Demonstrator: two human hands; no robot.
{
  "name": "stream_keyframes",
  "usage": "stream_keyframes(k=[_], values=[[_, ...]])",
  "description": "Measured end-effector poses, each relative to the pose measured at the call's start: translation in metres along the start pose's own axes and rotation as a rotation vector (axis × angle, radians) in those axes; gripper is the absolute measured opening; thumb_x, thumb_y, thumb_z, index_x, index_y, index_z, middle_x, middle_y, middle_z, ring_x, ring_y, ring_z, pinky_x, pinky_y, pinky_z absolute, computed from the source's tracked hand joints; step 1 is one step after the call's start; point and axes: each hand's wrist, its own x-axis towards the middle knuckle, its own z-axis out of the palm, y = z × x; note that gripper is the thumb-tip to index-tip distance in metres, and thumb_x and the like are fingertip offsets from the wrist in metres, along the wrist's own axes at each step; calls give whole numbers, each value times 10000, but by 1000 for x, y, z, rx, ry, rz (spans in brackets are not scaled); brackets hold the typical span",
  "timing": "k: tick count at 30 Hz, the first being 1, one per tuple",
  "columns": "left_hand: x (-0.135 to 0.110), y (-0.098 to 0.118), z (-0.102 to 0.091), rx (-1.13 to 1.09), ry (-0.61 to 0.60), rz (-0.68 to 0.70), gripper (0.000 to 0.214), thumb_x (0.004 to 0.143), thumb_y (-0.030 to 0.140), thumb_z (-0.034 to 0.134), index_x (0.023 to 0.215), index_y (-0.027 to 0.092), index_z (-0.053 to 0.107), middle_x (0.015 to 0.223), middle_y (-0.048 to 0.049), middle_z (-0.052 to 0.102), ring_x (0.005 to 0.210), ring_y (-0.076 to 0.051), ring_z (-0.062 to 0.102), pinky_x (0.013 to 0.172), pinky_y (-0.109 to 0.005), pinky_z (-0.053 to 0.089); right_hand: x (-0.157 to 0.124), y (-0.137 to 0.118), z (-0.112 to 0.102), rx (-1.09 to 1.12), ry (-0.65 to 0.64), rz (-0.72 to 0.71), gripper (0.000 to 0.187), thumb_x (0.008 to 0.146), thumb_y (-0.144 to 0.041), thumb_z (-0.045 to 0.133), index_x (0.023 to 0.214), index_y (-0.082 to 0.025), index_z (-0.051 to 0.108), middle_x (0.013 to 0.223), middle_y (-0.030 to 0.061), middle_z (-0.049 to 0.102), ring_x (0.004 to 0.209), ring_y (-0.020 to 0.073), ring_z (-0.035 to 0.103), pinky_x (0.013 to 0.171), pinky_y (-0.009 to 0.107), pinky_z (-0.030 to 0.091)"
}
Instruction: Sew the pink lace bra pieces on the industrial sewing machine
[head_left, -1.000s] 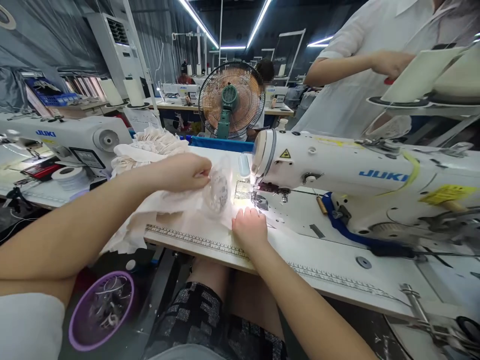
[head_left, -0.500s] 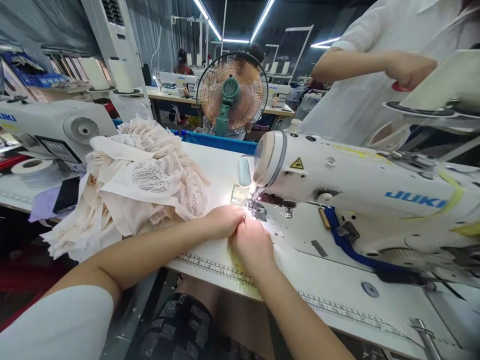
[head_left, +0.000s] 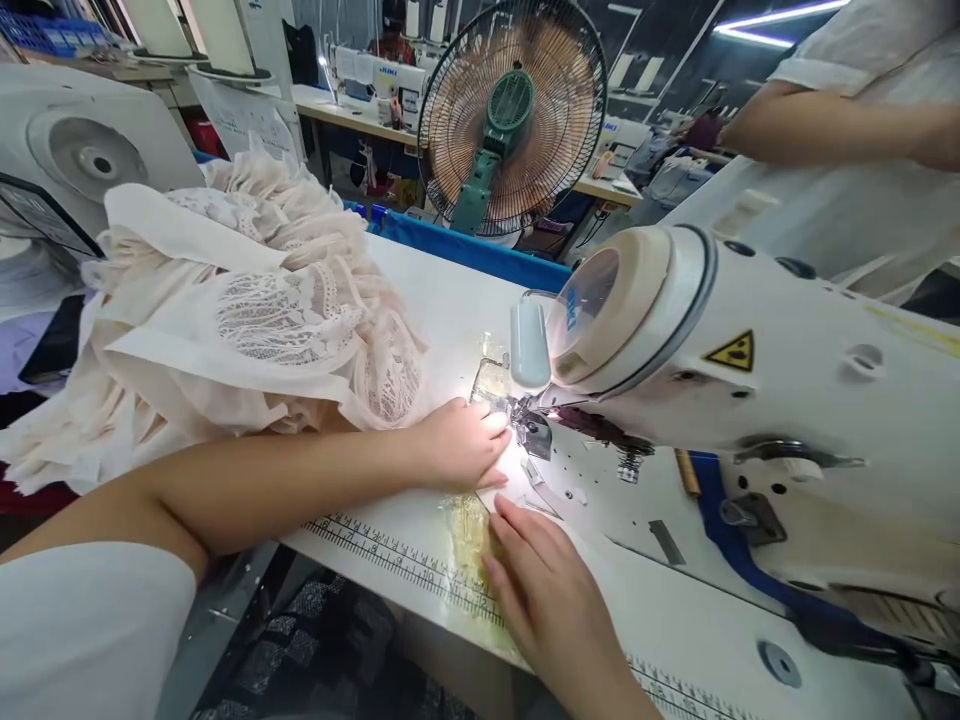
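Observation:
My left hand (head_left: 465, 443) is beside the presser foot (head_left: 519, 408) of the white sewing machine (head_left: 630, 310), its fingers bent and drawn together at the brightly lit needle area. Whatever lies under those fingertips is hidden or washed out by the lamp's glare. Closer to the table edge, my right hand (head_left: 551, 590) rests with fingers stretched out and apart, holding nothing visible. A small pale strip (head_left: 541, 488) lies on the machine bed between the hands and the needle. Left of my forearm is a heap of cream lace garments (head_left: 285, 320).
A measuring tape (head_left: 397, 555) runs along the front edge, crossed by yellowed clear tape (head_left: 469, 540). Behind the table stands a fan (head_left: 510, 120) above a blue cloth trough (head_left: 465, 250). A person in white (head_left: 810, 200) stands behind the machine. A metal disc (head_left: 778, 664) lies at right.
My hands were together at the needle; now they are apart, the right drawn back toward the table edge with its fingers spread. The view has moved closer to the machine head.

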Motion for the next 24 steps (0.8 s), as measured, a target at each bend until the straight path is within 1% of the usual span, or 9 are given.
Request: stream_keyframes(k=[3,8,14,19,24], values=[[1,0,2,-4,12,-23,454,841,510,485,1015,102,584,963,-108,577,885,-243,505,628,-341,344,3,2,2,6,9,-3,237,867,-195,470,1064,-131,585,1079,136,641,976,229,595,816,386,534],[-1,2,1,-10,21,-16,434,836,503,498,982,102,578,899,-96,576,832,-228,498,630,-336,329,1,3,3,10,14,4,248,867,-189,483,1084,-112,574,1103,151,630,1006,232,587,823,387,538],[0,5,1,-32,0,-60,439,837,517,491,972,108,580,888,-90,566,827,-219,485,629,-338,317,-2,1,5,8,27,35,279,863,-196,496,1131,-144,554,1123,137,629,1035,235,589,829,391,547],[3,7,1,-52,-24,-119,452,832,520,497,997,106,575,913,-103,564,858,-236,486,640,-339,311,-2,2,5,-40,35,26,305,859,-201,500,1157,-159,546,1142,125,629,1107,262,561,870,434,535],[2,6,1,-91,-33,-121,444,829,530,503,976,118,573,919,-99,564,862,-235,486,663,-337,307,-4,3,6,-54,5,23,292,873,-207,487,1152,-139,542,1157,137,620,1099,247,569,863,407,546]])
